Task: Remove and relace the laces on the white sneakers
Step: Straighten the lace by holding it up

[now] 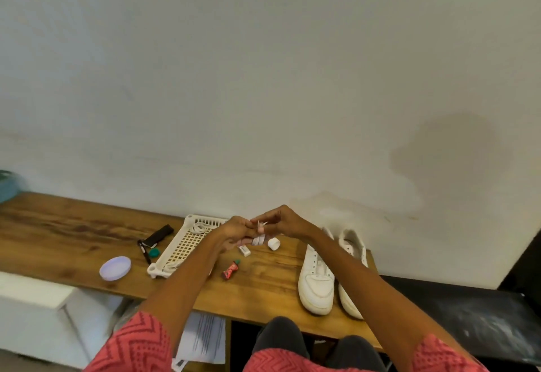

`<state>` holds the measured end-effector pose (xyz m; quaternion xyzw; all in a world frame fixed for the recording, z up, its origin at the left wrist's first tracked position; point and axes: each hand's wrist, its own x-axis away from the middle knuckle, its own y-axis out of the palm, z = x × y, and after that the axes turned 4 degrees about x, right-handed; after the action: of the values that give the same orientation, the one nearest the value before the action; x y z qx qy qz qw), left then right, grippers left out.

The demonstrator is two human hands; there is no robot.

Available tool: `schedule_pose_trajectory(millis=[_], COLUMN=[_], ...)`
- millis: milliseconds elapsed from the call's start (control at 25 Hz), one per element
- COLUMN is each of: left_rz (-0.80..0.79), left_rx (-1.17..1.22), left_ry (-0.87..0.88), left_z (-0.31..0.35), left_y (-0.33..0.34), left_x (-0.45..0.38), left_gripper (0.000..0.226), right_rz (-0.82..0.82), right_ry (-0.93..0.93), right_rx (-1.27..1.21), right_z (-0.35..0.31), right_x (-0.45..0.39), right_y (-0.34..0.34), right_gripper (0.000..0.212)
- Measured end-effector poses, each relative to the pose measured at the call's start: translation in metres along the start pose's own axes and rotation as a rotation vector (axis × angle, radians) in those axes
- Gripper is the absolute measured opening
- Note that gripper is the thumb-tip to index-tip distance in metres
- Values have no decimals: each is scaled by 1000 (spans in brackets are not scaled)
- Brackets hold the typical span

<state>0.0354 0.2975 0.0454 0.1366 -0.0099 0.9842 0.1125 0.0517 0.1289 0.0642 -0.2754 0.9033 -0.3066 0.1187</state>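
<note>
Left hand holds a white lace wound round its fingers; right hand pinches the loose end just above; the 2 white sneakers lie to the right, toes toward the person, nearer the right hand.

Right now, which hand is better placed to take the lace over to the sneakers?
Right, probably. The right hand pinches the lace end and is nearer the sneakers; the left hand has lace wound round its fingers, over the basket side.
</note>
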Motion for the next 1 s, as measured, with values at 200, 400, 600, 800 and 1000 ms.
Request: schedule_pose_trajectory(millis=[200,400,600,800,1000], left_rz=[-106,-153,-151,-107,-67], left_rx=[74,226,365,431,370], left_ry=[-180,-272,-339,-394,-471], left_z=[-37,-58,-70,-78,-78], left_y=[-38,-72,-90,-94,-111], left_x=[5,-7,-27,-50,-79], left_gripper=[10,14,28,33,14], right_rz=[-142,-217,-278,-298,-425], right_ry=[136,210,248,220,74], right_rx=[-102,-197,-302,-95,263], right_z=[15,27,40,54,55], right_x=[-33,-63,-86,-108,-127], right_y=[49,74,81,79,72], right_gripper=[21,24,11,24,40])
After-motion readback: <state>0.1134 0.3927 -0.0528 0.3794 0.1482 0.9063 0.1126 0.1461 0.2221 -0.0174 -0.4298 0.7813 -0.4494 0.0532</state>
